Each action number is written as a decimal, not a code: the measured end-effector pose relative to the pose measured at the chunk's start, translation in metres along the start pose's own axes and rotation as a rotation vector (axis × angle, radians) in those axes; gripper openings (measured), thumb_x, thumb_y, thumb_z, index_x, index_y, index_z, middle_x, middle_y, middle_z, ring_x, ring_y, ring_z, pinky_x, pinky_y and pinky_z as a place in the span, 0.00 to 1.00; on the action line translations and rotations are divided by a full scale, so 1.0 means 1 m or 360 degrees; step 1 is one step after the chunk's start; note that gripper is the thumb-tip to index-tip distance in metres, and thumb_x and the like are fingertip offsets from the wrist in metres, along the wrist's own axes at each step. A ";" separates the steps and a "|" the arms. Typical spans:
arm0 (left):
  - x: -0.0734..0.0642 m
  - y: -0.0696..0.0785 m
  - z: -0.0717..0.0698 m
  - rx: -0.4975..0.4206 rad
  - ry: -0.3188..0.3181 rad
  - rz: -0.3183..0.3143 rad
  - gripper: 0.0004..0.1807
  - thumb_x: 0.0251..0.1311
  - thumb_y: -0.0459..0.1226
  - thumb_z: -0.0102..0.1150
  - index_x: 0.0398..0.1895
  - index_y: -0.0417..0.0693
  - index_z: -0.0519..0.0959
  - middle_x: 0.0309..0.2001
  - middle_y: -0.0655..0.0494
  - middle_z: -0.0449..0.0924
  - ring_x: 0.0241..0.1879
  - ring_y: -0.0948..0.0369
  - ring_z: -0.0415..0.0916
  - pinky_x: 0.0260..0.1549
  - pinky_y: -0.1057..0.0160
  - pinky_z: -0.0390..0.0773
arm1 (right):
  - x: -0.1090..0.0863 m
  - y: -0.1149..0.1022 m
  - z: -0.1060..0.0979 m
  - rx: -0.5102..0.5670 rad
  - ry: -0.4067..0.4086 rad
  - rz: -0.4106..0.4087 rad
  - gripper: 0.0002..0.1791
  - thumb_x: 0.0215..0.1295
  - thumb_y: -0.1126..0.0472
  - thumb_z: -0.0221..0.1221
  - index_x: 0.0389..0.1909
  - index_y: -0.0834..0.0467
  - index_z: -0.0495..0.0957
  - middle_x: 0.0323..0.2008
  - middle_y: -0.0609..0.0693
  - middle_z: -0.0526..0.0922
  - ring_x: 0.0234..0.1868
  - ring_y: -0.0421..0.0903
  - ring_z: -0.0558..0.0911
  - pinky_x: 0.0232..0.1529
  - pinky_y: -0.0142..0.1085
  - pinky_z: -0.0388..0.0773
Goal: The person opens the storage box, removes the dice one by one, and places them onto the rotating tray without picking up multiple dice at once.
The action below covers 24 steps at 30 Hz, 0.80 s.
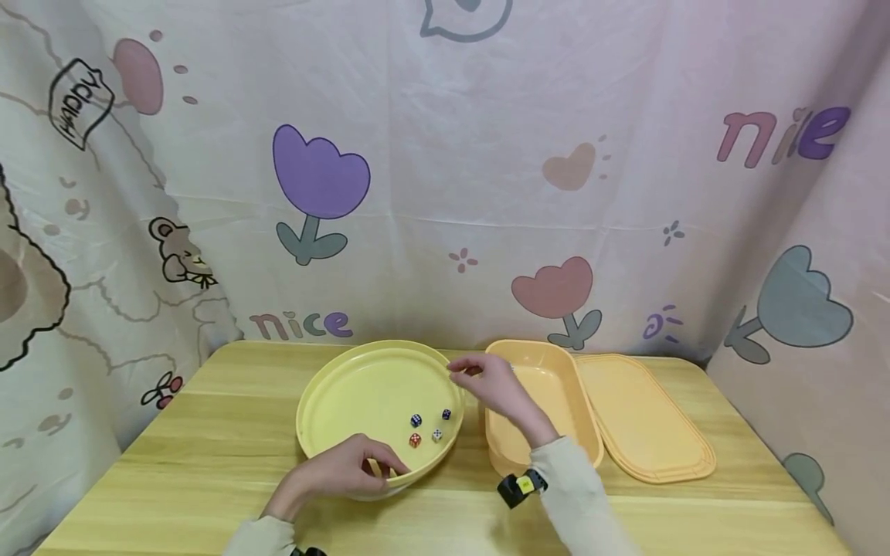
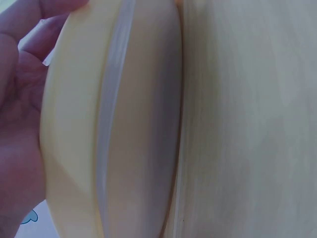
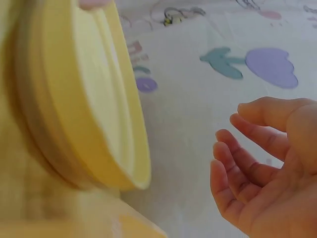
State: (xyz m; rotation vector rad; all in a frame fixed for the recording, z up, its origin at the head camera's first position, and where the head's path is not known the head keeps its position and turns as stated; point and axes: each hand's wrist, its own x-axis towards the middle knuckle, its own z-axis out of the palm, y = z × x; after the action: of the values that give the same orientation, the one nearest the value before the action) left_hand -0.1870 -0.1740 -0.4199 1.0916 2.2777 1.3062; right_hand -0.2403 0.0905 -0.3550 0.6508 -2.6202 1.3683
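Several dice lie at the near right of a round yellow tray [image 1: 361, 394]: a blue die [image 1: 416, 421], a darker blue die [image 1: 446, 415], a red die [image 1: 415, 440] and a white die [image 1: 436, 435]. My left hand [image 1: 348, 466] holds the tray's near rim, its fingers bent over the edge; in the left wrist view the palm lies against the outer wall [image 2: 74, 119]. Above the tray's right rim, my right hand [image 1: 490, 382] hovers with loosely bent fingers. Between its fingertips nothing shows in the right wrist view [image 3: 267, 163].
An orange rectangular box [image 1: 591, 432] stands right of the tray, partly behind my right forearm. A small pale thing inside, beside my right hand, is too small to tell. Its flat orange lid [image 1: 647, 421] lies further right on the wooden table [image 1: 208, 432]. A patterned curtain [image 1: 431, 193] hangs behind.
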 end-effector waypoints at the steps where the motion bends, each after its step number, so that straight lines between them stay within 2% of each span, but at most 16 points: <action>1: 0.000 0.000 0.000 -0.0003 0.0002 -0.0002 0.14 0.52 0.26 0.58 0.42 0.41 0.85 0.37 0.60 0.83 0.34 0.69 0.75 0.31 0.67 0.79 | 0.003 0.001 -0.005 -0.0007 0.0019 0.0008 0.09 0.62 0.64 0.62 0.42 0.62 0.84 0.38 0.50 0.84 0.39 0.46 0.79 0.39 0.37 0.77; 8: 0.000 -0.001 0.001 0.0010 0.0009 -0.0018 0.15 0.52 0.27 0.58 0.42 0.44 0.86 0.36 0.64 0.82 0.33 0.69 0.75 0.32 0.67 0.79 | 0.023 0.015 -0.033 0.0032 0.0082 0.0079 0.09 0.65 0.65 0.59 0.43 0.64 0.83 0.40 0.54 0.84 0.41 0.49 0.79 0.42 0.40 0.76; 16: 0.001 -0.001 0.004 -0.0002 -0.0004 0.0004 0.15 0.52 0.26 0.58 0.42 0.44 0.86 0.36 0.63 0.82 0.34 0.69 0.75 0.32 0.66 0.79 | 0.029 0.043 -0.044 0.0041 0.0211 0.0050 0.15 0.60 0.67 0.61 0.47 0.68 0.80 0.41 0.59 0.83 0.40 0.51 0.80 0.40 0.40 0.78; 19: 0.002 -0.001 0.004 0.0007 -0.0006 -0.0002 0.15 0.52 0.26 0.58 0.43 0.45 0.86 0.36 0.63 0.83 0.34 0.69 0.76 0.32 0.66 0.79 | 0.031 0.056 -0.046 0.0049 0.0244 0.0157 0.15 0.61 0.68 0.60 0.48 0.68 0.80 0.42 0.59 0.83 0.43 0.54 0.79 0.43 0.41 0.77; 24: 0.000 -0.001 0.003 0.0025 0.0017 -0.0034 0.15 0.52 0.27 0.58 0.42 0.46 0.86 0.35 0.64 0.82 0.33 0.68 0.75 0.31 0.67 0.79 | 0.035 0.075 -0.044 0.0063 0.0204 0.0328 0.13 0.63 0.70 0.58 0.48 0.71 0.79 0.43 0.61 0.82 0.46 0.55 0.79 0.47 0.43 0.76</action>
State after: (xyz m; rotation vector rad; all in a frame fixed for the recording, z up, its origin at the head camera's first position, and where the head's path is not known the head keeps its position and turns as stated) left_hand -0.1861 -0.1722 -0.4221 1.0648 2.3048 1.2908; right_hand -0.3073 0.1525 -0.3758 0.2914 -2.6223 1.4656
